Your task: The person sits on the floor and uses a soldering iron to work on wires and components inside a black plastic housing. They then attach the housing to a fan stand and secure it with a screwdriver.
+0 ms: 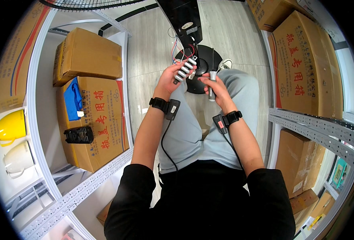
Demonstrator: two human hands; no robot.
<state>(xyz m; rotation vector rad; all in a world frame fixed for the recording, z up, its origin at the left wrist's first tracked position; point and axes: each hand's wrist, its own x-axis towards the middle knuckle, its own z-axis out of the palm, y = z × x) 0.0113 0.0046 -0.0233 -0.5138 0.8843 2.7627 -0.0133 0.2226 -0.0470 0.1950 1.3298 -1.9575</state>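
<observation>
My left hand (pixel 168 77) grips a silver segmented bar (pixel 185 69) with rounded ribs, held just below the black housing (pixel 179 18) of a standing device. Thin red, blue and white wires (pixel 174 50) hang from the housing around that hand. My right hand (pixel 218 89) is closed around a screwdriver (pixel 211 95) with a grey and white handle, its long shaft pointing up beside the pole. A round black base (pixel 207 54) sits on the floor under both hands, between my knees.
Metal shelves (pixel 311 122) flank me, holding cardboard boxes (pixel 87 52). On a left box lie a blue cloth (pixel 74 99) and a black tool case (pixel 78 135). Yellow (pixel 10 126) and white mugs (pixel 19 158) stand far left. A black wire grille (pixel 79 5) crosses the top left.
</observation>
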